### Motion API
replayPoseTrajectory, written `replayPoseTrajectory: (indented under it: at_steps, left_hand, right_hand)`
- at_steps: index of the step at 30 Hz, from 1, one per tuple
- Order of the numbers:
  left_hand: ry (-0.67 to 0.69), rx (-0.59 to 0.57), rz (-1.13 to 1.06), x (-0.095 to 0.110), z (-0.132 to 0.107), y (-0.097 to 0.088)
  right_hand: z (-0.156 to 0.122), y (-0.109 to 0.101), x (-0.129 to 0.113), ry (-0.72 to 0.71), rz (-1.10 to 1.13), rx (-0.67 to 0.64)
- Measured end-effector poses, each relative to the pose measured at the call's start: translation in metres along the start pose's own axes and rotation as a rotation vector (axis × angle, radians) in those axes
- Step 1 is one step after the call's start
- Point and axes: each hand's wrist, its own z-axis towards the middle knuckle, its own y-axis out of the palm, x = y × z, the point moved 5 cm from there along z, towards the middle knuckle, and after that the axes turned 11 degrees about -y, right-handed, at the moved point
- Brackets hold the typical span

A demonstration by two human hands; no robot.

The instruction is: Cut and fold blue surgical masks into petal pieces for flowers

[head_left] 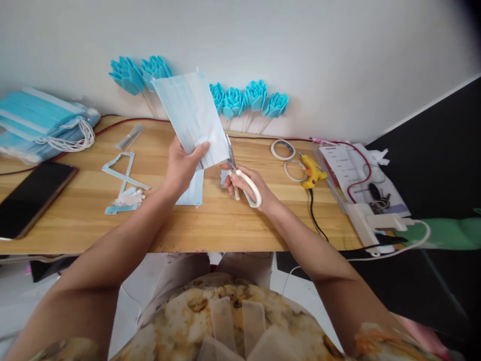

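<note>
My left hand (183,163) grips a light-blue face mask sheet (190,113), opened out flat, with the thumb across its front. No ear loops show on it. In my right hand (253,183) is a pair of scissors (250,188) with white handles, my fingers in the loops. Its blades point up along the sheet's right edge; whether they bite into it I cannot tell. Under my left hand another pale blue piece (192,190) lies on the table. A small blue scrap (224,176) is partly hidden behind my right fingers.
Several blue flowers on sticks (255,95) lean on the wall. Masks (41,118) are stacked at left, above a phone (33,198). Cut strips (122,173) lie left of my hands. Right are tape rolls (282,150), a yellow glue gun (312,171) and a power strip (363,220).
</note>
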Motion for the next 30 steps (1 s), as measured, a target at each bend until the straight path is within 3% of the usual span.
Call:
replayPoseTrajectory:
  at_steps: [30]
  left_hand:
    - [0.006, 0.025, 0.018, -0.0030, 0.0011, -0.0016]
  right_hand:
    - [-0.0013, 0.0008, -0.0001, -0.016, 0.021, 0.068]
